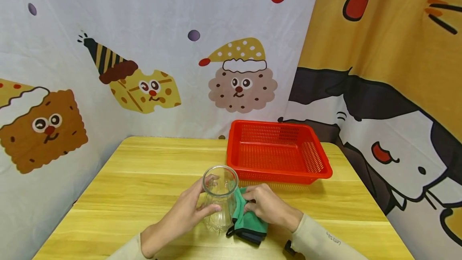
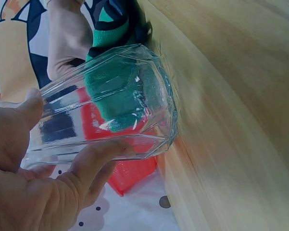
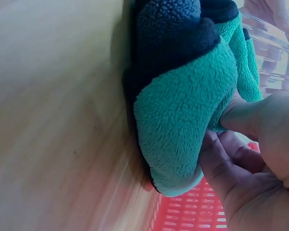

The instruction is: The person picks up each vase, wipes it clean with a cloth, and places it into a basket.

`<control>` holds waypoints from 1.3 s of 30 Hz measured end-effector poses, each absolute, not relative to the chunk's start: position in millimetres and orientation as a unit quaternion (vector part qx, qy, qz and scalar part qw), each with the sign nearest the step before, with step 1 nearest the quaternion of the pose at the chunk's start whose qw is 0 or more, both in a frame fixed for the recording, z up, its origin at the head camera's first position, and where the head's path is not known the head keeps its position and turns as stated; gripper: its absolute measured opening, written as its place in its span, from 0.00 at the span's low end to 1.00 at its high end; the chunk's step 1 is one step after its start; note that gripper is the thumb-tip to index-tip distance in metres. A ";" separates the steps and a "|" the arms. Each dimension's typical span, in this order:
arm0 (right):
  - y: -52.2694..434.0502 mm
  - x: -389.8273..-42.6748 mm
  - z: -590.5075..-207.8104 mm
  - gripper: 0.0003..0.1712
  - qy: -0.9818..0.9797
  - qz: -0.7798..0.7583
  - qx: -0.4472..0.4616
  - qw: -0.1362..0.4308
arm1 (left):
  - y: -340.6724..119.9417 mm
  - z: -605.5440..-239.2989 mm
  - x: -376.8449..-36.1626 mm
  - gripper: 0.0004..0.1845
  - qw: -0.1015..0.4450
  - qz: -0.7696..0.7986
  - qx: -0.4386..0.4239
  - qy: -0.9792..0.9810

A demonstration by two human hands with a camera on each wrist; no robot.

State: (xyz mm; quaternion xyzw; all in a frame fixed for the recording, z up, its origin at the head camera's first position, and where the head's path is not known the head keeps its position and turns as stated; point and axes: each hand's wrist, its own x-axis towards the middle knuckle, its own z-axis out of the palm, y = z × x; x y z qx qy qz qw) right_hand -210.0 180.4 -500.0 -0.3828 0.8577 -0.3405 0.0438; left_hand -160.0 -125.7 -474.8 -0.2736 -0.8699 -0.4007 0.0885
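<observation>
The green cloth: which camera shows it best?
The right wrist view: the green cloth fills the frame, fleecy, with a dark blue side, pinched by the right hand. The head view shows it small beside the glass. The left wrist view shows it mostly through the glass.

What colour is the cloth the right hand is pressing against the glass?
Teal-green fleece cloth with a dark navy-black side and edging, clearest in the right wrist view.

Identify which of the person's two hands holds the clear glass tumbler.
The left hand grips the clear faceted glass tumbler; the right hand instead pinches the green-and-dark fleece cloth beside it.
</observation>
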 end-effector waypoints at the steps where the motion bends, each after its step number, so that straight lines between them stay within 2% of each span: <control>1: 180.6 -210.1 -499.8 0.11 0.858 -0.341 -0.383 0.040 | -125.8 -474.8 -160.2 0.42 0.088 -0.401 -0.273 -0.870; 16: 182.3 -209.7 -499.0 0.10 0.853 -0.363 -0.373 0.027 | -124.0 -473.7 -160.9 0.43 0.091 -0.396 -0.269 -0.873; 27: 182.4 -205.8 -498.1 0.16 0.852 -0.382 -0.358 0.018 | -124.8 -474.0 -160.8 0.42 0.084 -0.402 -0.269 -0.871; 39: 184.0 -203.8 -497.1 0.24 0.848 -0.395 -0.352 0.033 | -124.9 -475.3 -160.5 0.42 0.090 -0.405 -0.276 -0.867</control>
